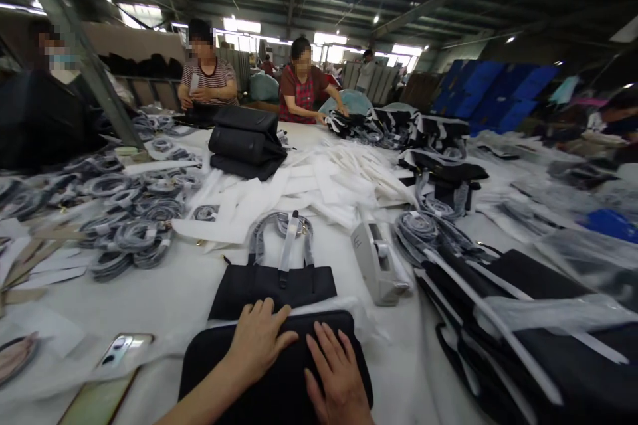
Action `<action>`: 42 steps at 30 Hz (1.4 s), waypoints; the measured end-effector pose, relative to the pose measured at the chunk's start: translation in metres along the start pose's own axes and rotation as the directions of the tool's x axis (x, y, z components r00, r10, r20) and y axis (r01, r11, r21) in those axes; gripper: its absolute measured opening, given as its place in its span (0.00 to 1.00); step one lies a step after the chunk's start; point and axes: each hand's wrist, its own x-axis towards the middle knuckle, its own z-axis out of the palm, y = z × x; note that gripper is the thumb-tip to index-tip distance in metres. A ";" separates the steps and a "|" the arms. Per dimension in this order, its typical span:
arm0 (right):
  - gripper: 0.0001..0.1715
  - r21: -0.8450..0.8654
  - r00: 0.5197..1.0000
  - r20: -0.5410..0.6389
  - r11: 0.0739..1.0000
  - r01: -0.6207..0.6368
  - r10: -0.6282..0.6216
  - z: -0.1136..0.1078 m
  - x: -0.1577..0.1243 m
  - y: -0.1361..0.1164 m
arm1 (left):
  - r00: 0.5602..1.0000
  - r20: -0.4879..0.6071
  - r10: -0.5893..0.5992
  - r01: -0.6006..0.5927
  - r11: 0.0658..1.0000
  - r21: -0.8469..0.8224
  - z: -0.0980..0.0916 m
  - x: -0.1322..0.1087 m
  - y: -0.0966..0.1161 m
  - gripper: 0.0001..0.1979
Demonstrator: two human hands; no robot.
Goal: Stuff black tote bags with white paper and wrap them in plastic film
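My left hand (pixel 256 339) and my right hand (pixel 335 372) lie flat, fingers spread, on a black padded bag (pixel 209 362) at the near edge of the white table (pixel 174 292). Neither hand holds anything. Just beyond the hands lies a black tote bag (pixel 272 285) with wrapped grey handles (pixel 282 229) pointing away from me. A thin clear plastic sheet shows between the two bags.
A grey tape dispenser (pixel 376 262) stands right of the tote. A phone (pixel 112 372) lies at my left. Coiled straps (pixel 129 212) cover the left side, black bags (pixel 523 325) pile up on the right, white paper sheets (pixel 339 179) spread mid-table. Other people work at the far side.
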 end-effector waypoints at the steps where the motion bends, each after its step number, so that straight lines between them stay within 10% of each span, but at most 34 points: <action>1: 0.28 0.047 1.000 -0.022 0.999 -0.003 0.004 -0.002 0.004 0.002 | 1.000 -0.009 -0.009 0.009 0.999 0.047 0.001 -0.001 0.000 0.21; 7: 0.18 0.215 0.998 -0.037 0.975 -0.049 0.058 -0.007 0.051 0.045 | 0.983 -0.182 0.014 -0.040 0.989 -0.141 0.000 -0.009 0.008 0.17; 13: 0.16 0.400 0.964 0.159 0.907 0.133 -0.212 0.030 0.098 0.061 | 0.960 -0.273 -0.066 -0.016 0.957 -0.289 -0.007 -0.008 0.004 0.13; 23: 0.26 0.310 0.811 0.584 0.935 -0.171 -0.045 0.038 0.111 0.048 | 0.910 -0.279 -0.307 -0.003 0.668 -0.745 0.008 -0.003 0.003 0.11; 29: 0.23 0.418 0.802 0.597 0.856 -0.305 -0.006 0.032 0.101 0.082 | 0.953 -0.010 -0.304 0.289 0.916 -0.278 -0.004 0.012 -0.003 0.24; 34: 0.27 0.367 0.827 0.484 0.792 -0.487 0.284 -0.007 0.050 0.128 | 0.951 0.153 -0.268 0.280 0.958 -0.065 -0.012 0.015 0.002 0.31; 42: 0.28 0.328 0.527 0.599 0.415 -0.849 0.604 -0.051 -0.016 0.145 | 0.939 0.257 -0.231 0.202 0.970 0.135 -0.008 0.019 0.003 0.32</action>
